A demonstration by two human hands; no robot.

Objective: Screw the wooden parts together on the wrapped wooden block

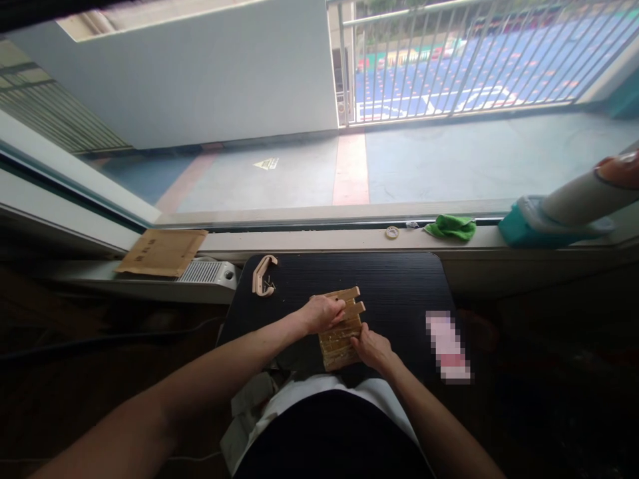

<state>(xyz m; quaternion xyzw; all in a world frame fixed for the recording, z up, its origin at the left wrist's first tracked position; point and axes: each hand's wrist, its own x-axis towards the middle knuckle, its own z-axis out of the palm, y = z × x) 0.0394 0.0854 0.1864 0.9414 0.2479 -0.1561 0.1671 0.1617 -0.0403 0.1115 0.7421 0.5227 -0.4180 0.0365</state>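
Observation:
At the near edge of a black table (394,279), a slatted wooden piece (339,349) is held between my hands. Shiny clear film or tape seems to cover its lower slats, and two slat ends jut out at its upper right. My left hand (322,314) is closed over the upper slats, its fingertips partly hidden. Wrapped round the right edge, my right hand (373,347) grips the piece from the side. Curved wooden handles (260,274) lie at the table's far left, with several small screws (269,285) beside them.
A brown envelope (162,253) rests over a white radiator (207,271) at left. Along the windowsill are a tape roll (392,233), a green cloth (452,227) and a teal bin (529,223) near a white pipe (574,196). A blurred pink item (448,347) lies right.

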